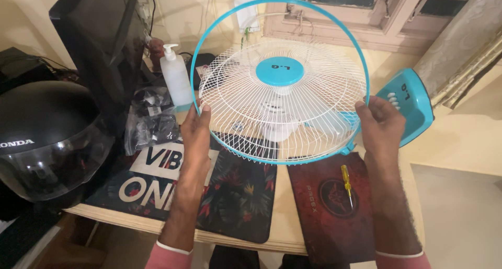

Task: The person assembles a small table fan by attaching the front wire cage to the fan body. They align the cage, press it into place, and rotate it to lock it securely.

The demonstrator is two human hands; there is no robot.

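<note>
Gripping the round fan guard point(280, 86) by its blue rim, left hand point(195, 128) and right hand point(381, 123) closed on opposite sides, above the table point(282, 216) near a yellow screwdriver point(346, 182).

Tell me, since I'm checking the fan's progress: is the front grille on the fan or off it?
Off. Both hands, left and right, hold the grille by its blue rim above the desk, tilted toward the camera.
</note>
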